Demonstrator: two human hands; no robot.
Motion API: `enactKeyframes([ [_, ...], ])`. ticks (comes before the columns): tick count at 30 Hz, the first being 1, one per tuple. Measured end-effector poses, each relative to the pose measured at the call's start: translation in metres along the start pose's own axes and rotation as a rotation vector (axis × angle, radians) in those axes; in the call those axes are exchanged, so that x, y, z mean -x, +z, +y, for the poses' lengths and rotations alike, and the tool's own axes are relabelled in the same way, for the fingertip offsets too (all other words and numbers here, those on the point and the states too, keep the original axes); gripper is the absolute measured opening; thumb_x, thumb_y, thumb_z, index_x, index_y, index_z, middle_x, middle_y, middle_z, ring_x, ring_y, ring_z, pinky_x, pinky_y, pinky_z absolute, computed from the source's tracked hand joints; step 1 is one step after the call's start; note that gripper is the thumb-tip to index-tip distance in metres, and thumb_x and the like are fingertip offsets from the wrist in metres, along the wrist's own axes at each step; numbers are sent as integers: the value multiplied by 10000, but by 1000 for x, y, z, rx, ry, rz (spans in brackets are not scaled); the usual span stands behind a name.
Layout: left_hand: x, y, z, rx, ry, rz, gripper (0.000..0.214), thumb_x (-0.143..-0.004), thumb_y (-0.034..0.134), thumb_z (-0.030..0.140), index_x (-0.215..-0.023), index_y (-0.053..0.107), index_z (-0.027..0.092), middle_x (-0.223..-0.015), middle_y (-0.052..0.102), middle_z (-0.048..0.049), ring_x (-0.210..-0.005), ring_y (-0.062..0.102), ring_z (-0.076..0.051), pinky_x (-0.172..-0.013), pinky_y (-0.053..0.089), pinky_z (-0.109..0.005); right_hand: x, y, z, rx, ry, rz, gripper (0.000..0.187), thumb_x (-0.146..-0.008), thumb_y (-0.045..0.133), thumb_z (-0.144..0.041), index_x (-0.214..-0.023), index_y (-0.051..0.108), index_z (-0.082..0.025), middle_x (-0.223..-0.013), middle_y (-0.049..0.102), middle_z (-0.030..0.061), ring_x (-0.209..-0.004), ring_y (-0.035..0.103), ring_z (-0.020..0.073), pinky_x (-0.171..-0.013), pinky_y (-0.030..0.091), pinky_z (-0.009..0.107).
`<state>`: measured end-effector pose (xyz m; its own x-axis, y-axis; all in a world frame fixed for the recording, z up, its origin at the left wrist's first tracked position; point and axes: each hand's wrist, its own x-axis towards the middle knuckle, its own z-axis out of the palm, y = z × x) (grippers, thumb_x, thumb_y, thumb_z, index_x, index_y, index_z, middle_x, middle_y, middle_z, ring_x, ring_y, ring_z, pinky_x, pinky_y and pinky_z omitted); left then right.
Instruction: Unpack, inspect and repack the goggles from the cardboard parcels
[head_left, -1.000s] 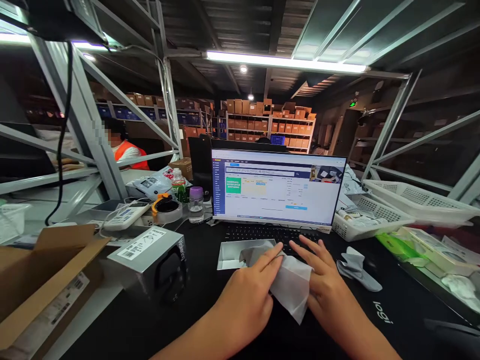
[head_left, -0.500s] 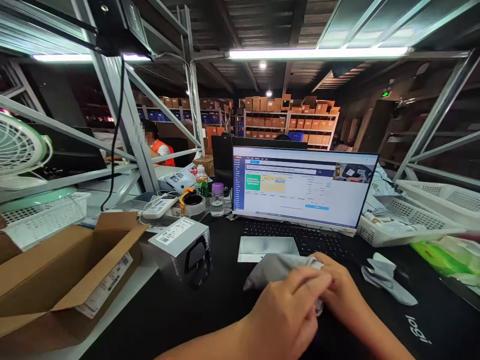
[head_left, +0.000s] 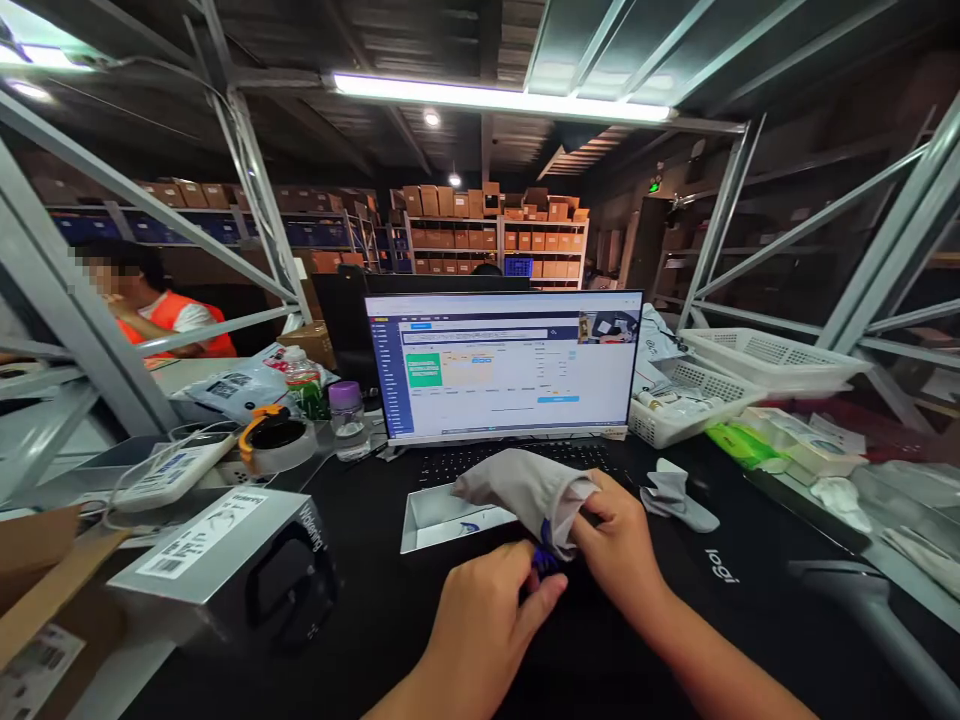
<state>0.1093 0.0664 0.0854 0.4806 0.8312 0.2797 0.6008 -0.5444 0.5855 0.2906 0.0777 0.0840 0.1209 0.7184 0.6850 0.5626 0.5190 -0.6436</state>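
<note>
Gripping: grey pouch (head_left: 525, 488) clutched at its mouth by right hand (head_left: 616, 540) | blue item (head_left: 541, 562) pinched by left hand (head_left: 480, 618) | risk: item may be dropped if the shallow pinch slips.

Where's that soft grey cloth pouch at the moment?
In the head view, the soft grey cloth pouch is low at centre, held by the right hand just over the shallow white tray, in front of the black keyboard.
</note>
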Motion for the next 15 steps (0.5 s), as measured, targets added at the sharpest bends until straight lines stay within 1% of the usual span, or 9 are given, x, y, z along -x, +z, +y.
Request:
enactKeyframes([
  [2, 2, 1, 0, 71, -18, 13, 394, -942, 474, 550, -746, 555, 218, -646, 606, 14, -562, 545, -151, -566, 336, -279, 2, 4, 0, 34, -14, -11, 218, -849, 587, -152, -703, 744, -189, -776, 656, 33, -716, 616, 162, -633, 437, 252],
  [5, 3, -1, 0, 166, -104, 5, 419, -897, 514, 617, -780, 559, 218, -671, 622, 13, -537, 543, -142, -541, 346, -267, 3, 5, 2, 61, -22, -28, 212, -853, 600, -143, -692, 733, -182, -803, 666, 40, -731, 625, 165, -644, 435, 257],
  [7, 2, -4, -1, 208, -129, 3, 448, -943, 429, 620, -793, 564, 220, -680, 630, 9, -546, 552, -144, -554, 362, -267, 2, 4, 3, 77, -18, -31, 216, -845, 602, -125, -675, 724, -178, -803, 662, 38, -730, 625, 164, -644, 431, 256],
  [9, 0, -8, -2, 225, -118, 10, 482, -984, 351, 593, -767, 565, 219, -658, 618, 8, -556, 557, -144, -581, 381, -266, 2, 3, 4, 93, -11, -39, 208, -833, 608, -103, -677, 726, -176, -812, 658, 35, -740, 624, 163, -652, 430, 254],
  [11, -2, -11, -4, 224, -97, 0, 495, -997, 339, 564, -722, 558, 216, -654, 607, 6, -560, 557, -138, -585, 392, -258, 2, 3, 3, 111, -1, -45, 196, -814, 619, -81, -685, 731, -178, -815, 652, 29, -745, 617, 160, -655, 427, 252],
  [13, -4, -17, -5, 252, -103, -67, 475, -983, 380, 563, -721, 561, 211, -660, 607, 10, -530, 549, -125, -549, 394, -243, 1, 2, 2, 142, 27, -66, 190, -802, 632, -69, -698, 742, -185, -818, 645, 23, -753, 611, 158, -668, 428, 252],
  [15, -4, -26, -8, 311, -117, -167, 457, -958, 425, 580, -736, 567, 206, -638, 603, 19, -477, 533, -109, -501, 383, -225, -3, -3, 1, 211, 80, -108, 174, -795, 658, -81, -722, 761, -201, -887, 651, 25, -774, 605, 158, -689, 428, 261],
])
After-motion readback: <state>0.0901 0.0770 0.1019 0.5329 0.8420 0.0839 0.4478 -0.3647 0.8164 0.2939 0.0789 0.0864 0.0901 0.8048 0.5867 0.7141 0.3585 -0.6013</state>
